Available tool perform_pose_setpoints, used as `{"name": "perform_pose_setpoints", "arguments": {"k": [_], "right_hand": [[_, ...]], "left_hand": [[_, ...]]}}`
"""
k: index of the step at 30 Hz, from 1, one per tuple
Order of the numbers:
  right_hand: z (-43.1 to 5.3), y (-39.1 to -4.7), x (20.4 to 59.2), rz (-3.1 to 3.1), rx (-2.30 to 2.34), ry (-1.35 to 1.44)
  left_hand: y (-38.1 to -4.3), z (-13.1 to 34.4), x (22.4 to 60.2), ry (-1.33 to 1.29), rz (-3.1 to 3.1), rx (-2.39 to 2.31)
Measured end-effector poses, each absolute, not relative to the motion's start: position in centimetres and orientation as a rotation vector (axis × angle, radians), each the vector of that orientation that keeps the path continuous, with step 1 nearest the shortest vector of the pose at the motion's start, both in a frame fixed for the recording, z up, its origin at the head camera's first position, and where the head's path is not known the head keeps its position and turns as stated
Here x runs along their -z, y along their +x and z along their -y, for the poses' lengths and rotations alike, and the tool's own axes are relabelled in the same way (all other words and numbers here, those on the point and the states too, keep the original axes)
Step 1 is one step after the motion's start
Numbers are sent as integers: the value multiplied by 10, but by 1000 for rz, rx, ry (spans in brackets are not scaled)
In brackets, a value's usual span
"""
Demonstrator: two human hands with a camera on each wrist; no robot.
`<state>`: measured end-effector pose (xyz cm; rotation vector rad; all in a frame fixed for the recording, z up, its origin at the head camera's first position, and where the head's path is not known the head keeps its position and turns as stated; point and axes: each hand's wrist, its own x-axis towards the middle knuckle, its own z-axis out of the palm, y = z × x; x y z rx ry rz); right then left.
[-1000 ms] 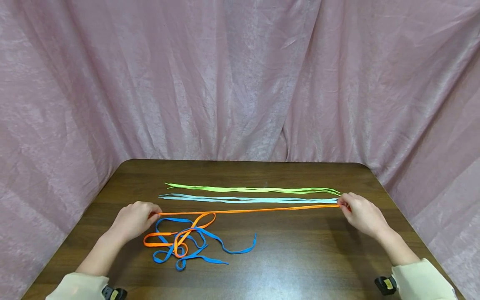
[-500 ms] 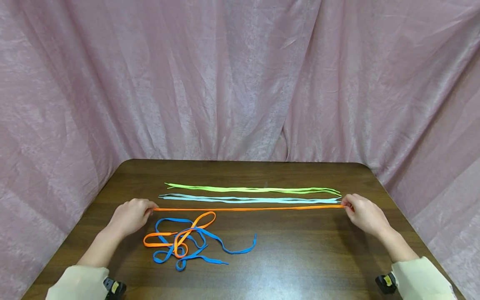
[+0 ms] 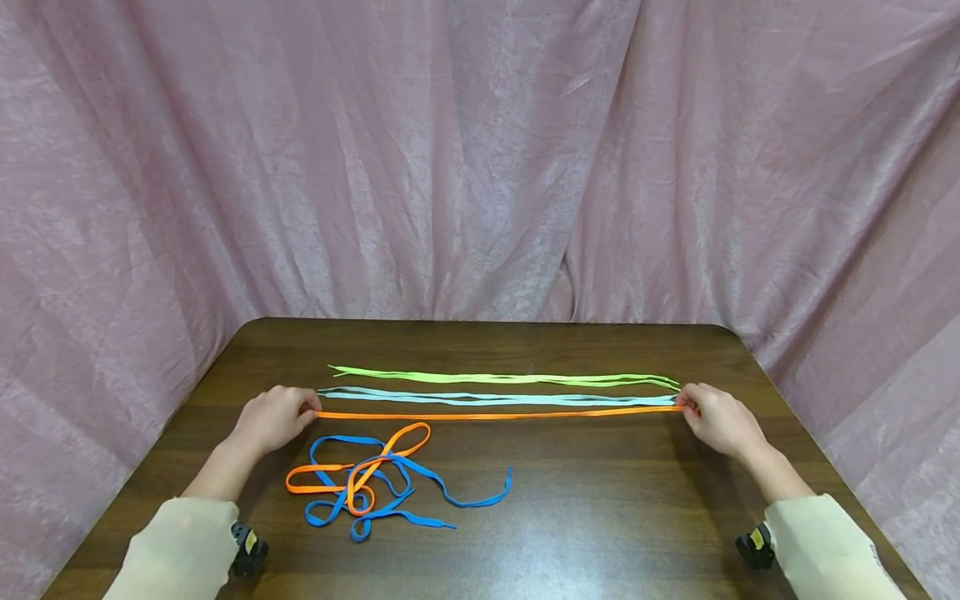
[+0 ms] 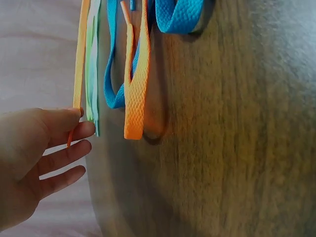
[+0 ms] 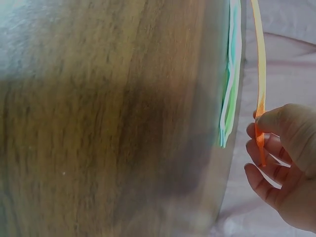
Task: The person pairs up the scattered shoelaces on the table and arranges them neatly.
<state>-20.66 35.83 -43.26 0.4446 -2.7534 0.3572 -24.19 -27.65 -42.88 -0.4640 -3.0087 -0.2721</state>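
An orange shoelace (image 3: pixel 495 416) is stretched straight from side to side between the two hands. My left hand (image 3: pixel 279 415) pinches one end between thumb and index finger; in the left wrist view its tip (image 4: pixel 69 138) pokes out below the thumb. The other end is pinched by my right hand (image 3: pixel 718 417), and in the right wrist view a short tail (image 5: pixel 262 155) hangs past the fingers. Just behind it, pale blue shoelaces (image 3: pixel 480 400) lie straight on the table, with yellow-green shoelaces (image 3: pixel 495 379) parallel farther back.
In front of the left half lies a loose tangle of a second orange shoelace (image 3: pixel 315 490) and a blue shoelace (image 3: pixel 480 504). The brown wooden table (image 3: pixel 600 517) has rounded far corners. Pink curtains (image 3: pixel 480 167) hang behind and beside it.
The stretched orange shoelace has moved slightly away from the person, drawing level and nearer the pale blue laces. The left hand has gone farther forward; the right has shifted only a little.
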Motion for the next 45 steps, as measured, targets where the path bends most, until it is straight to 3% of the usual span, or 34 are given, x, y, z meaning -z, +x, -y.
{"name": "perform_pose_setpoints", "arguments": {"k": [16, 45], "right_hand": [[-356, -219, 448, 2834, -394, 406], [-359, -216, 456, 2917, -361, 343]], "left_hand": [[-258, 277, 438, -399, 3077, 244], [-255, 269, 440, -374, 3136, 230]]}}
